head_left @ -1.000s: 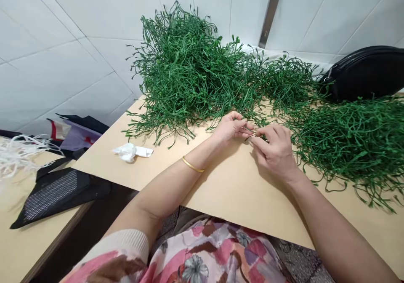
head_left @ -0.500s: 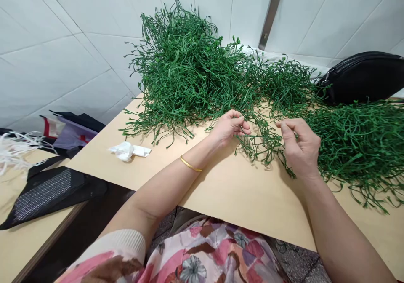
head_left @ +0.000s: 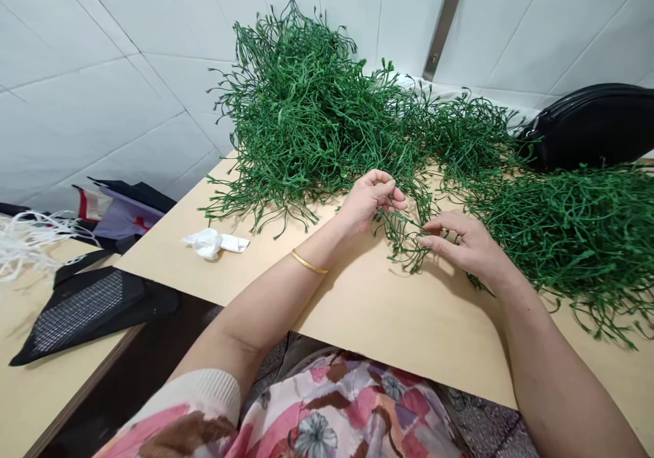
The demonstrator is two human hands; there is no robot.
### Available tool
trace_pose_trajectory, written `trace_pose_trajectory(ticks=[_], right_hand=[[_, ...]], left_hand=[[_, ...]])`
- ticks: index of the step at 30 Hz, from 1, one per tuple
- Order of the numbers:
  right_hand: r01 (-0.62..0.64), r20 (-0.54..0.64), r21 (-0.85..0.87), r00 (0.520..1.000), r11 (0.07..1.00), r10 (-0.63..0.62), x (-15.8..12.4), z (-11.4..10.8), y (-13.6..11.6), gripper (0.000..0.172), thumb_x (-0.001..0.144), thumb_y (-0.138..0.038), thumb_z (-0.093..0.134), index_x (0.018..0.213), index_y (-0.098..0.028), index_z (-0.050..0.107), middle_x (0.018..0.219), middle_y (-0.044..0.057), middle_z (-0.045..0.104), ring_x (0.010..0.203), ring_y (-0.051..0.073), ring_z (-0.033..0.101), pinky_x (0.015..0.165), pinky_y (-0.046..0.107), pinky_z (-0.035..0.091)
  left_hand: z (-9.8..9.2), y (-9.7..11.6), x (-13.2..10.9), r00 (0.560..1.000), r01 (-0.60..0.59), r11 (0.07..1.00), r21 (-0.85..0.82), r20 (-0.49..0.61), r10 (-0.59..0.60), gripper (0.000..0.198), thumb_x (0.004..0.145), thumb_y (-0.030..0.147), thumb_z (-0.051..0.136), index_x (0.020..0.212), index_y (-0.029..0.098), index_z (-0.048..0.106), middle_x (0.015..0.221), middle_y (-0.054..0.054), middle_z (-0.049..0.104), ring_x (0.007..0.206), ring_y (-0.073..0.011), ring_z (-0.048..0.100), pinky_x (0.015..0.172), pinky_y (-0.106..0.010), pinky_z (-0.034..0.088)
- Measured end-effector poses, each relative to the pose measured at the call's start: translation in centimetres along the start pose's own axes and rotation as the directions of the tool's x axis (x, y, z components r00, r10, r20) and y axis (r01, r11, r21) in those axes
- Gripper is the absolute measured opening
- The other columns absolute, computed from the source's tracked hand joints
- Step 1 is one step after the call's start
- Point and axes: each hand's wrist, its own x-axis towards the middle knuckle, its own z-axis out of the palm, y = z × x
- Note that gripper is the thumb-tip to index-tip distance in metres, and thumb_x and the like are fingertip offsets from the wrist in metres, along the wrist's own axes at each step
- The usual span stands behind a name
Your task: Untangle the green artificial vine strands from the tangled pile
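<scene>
My left hand [head_left: 372, 200] is closed in a pinch on thin green artificial plant stems [head_left: 403, 230], which hang below its fingers just above the table. To its right, my right hand [head_left: 457, 243] has thumb and fingertips close together around the ends of the same stems. Behind both hands rises a large tangled heap of green artificial stems [head_left: 306, 114] with small budded tips. A second pile of green stems [head_left: 577, 233] lies to the right of my right hand. Exactly how many stems each hand holds is hidden.
A crumpled white tissue [head_left: 209, 242] lies on the light wood table [head_left: 368, 322], left of my forearm. A black bag [head_left: 593, 127] stands at the back right by the tiled wall. On a lower left surface are white strands [head_left: 35, 243] and a black mesh item [head_left: 82, 308].
My right hand has moved left and slightly down, from a tight pinch beside the right pile to the stems below my left hand. My left hand has barely moved.
</scene>
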Motion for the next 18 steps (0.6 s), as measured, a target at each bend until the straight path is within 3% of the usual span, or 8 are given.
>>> trace_pose_trajectory(ticks=[6, 11, 15, 18], right_hand=[[0.015, 0.103, 0.057, 0.994, 0.998, -0.021, 0.0, 0.2, -0.3, 0.025, 0.074, -0.043, 0.062, 0.075, -0.018, 0.063, 0.076, 0.004, 0.061, 0.076, 0.018, 0.052, 0.069, 0.031, 0.04], [-0.191, -0.044, 0.26, 0.977, 0.947, 0.209, -0.2, 0.2, 0.0, 0.022, 0.075, -0.04, 0.061, 0.073, -0.019, 0.061, 0.067, 0.0, 0.056, 0.061, 0.012, 0.049, 0.056, 0.026, 0.037], [-0.238, -0.136, 0.56, 0.918, 0.794, 0.372, -0.1, 0.2, 0.5, 0.026, 0.073, -0.044, 0.063, 0.072, -0.019, 0.059, 0.067, 0.0, 0.057, 0.059, 0.012, 0.052, 0.054, 0.025, 0.041], [-0.265, -0.098, 0.641, 0.903, 0.721, 0.418, 0.0, 0.2, 0.5, 0.028, 0.07, -0.045, 0.066, 0.072, -0.018, 0.058, 0.06, -0.002, 0.053, 0.051, 0.01, 0.048, 0.048, 0.024, 0.038]], left_hand=[[0.0, 0.2, 0.0, 1.0, -0.013, 1.0, 0.013, -0.001, 0.013, 0.012, 0.08, 0.019, 0.054, 0.079, 0.017, 0.042, 0.061, 0.001, 0.061, 0.055, -0.0115, 0.062, 0.054, -0.02, 0.044], [-0.2, 0.1, 0.2, 0.999, -0.034, 0.998, 0.046, 0.011, 0.034, 0.017, 0.079, 0.028, 0.056, 0.09, 0.017, 0.049, 0.073, -0.002, 0.064, 0.066, -0.0111, 0.064, 0.059, -0.02, 0.044], [0.3, 0.3, -0.3, 0.971, -0.182, 0.954, 0.237, -0.108, 0.212, 0.02, 0.075, 0.03, 0.061, 0.09, 0.017, 0.056, 0.083, -0.001, 0.062, 0.074, -0.0085, 0.058, 0.062, -0.018, 0.043], [0.8, 0.5, -0.9, 0.932, -0.299, 0.885, 0.358, -0.089, 0.351, 0.017, 0.073, 0.03, 0.063, 0.083, 0.016, 0.06, 0.084, -0.002, 0.06, 0.079, -0.0099, 0.054, 0.067, -0.018, 0.042]])
